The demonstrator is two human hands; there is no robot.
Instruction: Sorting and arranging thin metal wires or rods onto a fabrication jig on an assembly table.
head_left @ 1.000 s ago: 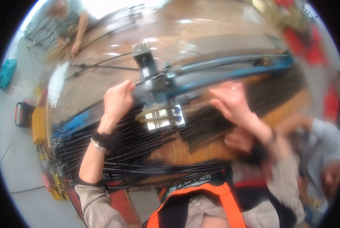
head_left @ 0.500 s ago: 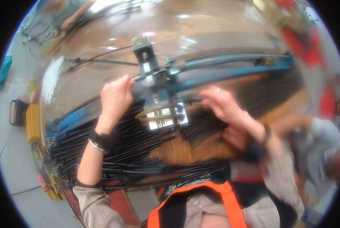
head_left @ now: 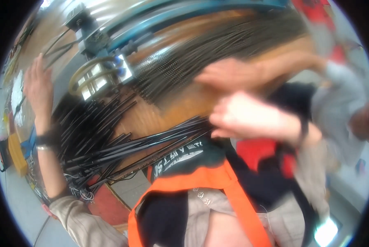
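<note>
My left hand (head_left: 38,88) is at the far left with its fingers stretched out, beside dark cables (head_left: 57,53) that run to a clamp-like machine (head_left: 87,35). Nothing shows in its grip, though the fingertips are blurred. My right hand (head_left: 250,117) is right of centre, at the right ends of a bundle of thin black rods (head_left: 147,142). Its fingers are curled, and motion blur hides what they hold, if anything. Below the machine are shiny metal blocks (head_left: 96,80) with a yellowish tube looped around them.
A co-worker's hand (head_left: 230,74) reaches over the brown table (head_left: 178,103) from the right, just beyond mine. Dark coiled or ridged strands (head_left: 217,45) lie across the far side. A blue beam (head_left: 159,22) runs behind the machine. A yellow box (head_left: 17,154) stands at the left.
The view has turned, and the machine sits farther up and left. My left hand has loosened from a fist; my right hand has come from beside the machine to the rod ends. The co-worker's hand reaches farther in.
</note>
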